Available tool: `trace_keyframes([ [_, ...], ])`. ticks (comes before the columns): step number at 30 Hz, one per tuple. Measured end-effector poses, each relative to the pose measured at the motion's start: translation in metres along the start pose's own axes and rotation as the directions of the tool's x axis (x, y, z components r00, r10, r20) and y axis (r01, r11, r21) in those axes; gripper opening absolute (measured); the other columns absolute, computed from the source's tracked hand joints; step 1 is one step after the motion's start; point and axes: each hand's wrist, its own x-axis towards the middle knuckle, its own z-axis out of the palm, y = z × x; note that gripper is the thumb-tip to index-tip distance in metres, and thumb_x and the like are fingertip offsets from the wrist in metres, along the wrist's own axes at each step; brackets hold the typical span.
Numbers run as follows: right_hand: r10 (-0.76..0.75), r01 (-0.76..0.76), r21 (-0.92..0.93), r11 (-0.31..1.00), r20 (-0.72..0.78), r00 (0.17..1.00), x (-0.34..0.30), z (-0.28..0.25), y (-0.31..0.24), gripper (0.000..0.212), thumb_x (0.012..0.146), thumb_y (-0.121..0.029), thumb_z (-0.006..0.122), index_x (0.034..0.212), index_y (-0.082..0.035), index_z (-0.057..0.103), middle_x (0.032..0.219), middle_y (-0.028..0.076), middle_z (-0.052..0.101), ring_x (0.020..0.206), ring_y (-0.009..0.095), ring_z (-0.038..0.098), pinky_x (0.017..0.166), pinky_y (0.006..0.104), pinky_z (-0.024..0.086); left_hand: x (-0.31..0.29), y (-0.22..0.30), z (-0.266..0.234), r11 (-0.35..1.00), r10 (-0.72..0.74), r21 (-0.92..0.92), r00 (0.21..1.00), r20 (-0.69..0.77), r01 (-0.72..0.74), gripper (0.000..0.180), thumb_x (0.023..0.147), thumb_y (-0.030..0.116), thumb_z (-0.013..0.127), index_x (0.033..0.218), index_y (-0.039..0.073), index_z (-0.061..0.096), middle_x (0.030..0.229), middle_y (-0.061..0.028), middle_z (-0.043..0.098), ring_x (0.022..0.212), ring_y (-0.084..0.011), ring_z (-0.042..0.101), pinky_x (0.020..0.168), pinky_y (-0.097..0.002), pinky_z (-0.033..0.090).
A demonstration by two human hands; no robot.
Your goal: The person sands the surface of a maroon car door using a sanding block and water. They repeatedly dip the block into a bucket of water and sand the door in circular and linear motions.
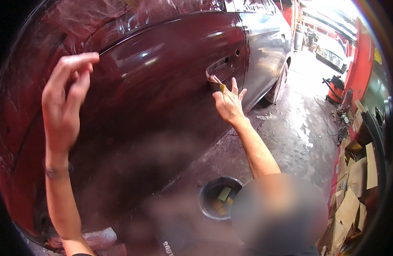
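A dark maroon car door (162,81) with a wet-looking, glossy surface fills the left and middle of the view. My right hand (230,104) presses a small folded piece of sandpaper (218,87), dark with a yellowish edge, against the panel just below the door-handle recess (220,65). Its other fingers are spread. Raised at the left, my left hand (64,100) is somewhat blurred, its fingers bent and apart, near the door's upper body line. Nothing shows in it; whether its fingertips touch the panel I cannot tell.
On the floor below stands a black bucket (200,200) with yellowish pieces inside. Torn cardboard (348,209) piles up along the right side. Farther back are a rear wheel (278,85), an orange-and-black machine (335,88) with a cable, and another car (330,53).
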Motion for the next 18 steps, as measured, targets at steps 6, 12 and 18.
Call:
trace_keyframes([
  [6,0.011,-0.03,0.387,0.922,0.051,0.999,0.028,0.035,-0.028,0.06,0.111,-0.039,0.047,0.165,-0.014,0.052,0.185,0.006,0.033,0.172,0.053,0.005,0.126,0.0853,-0.006,0.047,-0.087,-0.029,0.911,0.074,0.409,0.996,-0.049,-0.047,0.03,0.114,0.013,0.062,0.139,0.008,0.075,0.132,-0.0073,0.074,0.124,-0.0206,0.069,0.113,-0.0369,0.052],
  [12,0.166,-0.161,0.755,0.636,0.069,0.984,0.027,0.046,-0.026,0.045,0.111,-0.035,0.05,0.145,-0.01,0.065,0.172,0.021,0.047,0.171,0.049,0.013,0.129,0.0818,0.004,0.03,-0.101,0.002,0.799,0.151,0.589,0.988,-0.008,-0.118,0.031,0.113,0.025,0.065,0.14,0.012,0.075,0.138,-0.0115,0.073,0.136,-0.0328,0.066,0.118,-0.0462,0.052],
  [18,0.025,-0.022,0.019,1.0,-0.186,0.982,0.007,0.056,-0.02,0.046,0.112,-0.038,0.051,0.133,-0.005,0.075,0.16,0.028,0.057,0.165,0.048,0.028,0.131,0.0719,0.017,0.021,-0.099,0.015,0.756,0.181,0.642,0.983,-0.015,-0.129,0.035,0.113,0.031,0.067,0.141,0.012,0.075,0.139,-0.0112,0.072,0.134,-0.0328,0.066,0.118,-0.0455,0.052],
])
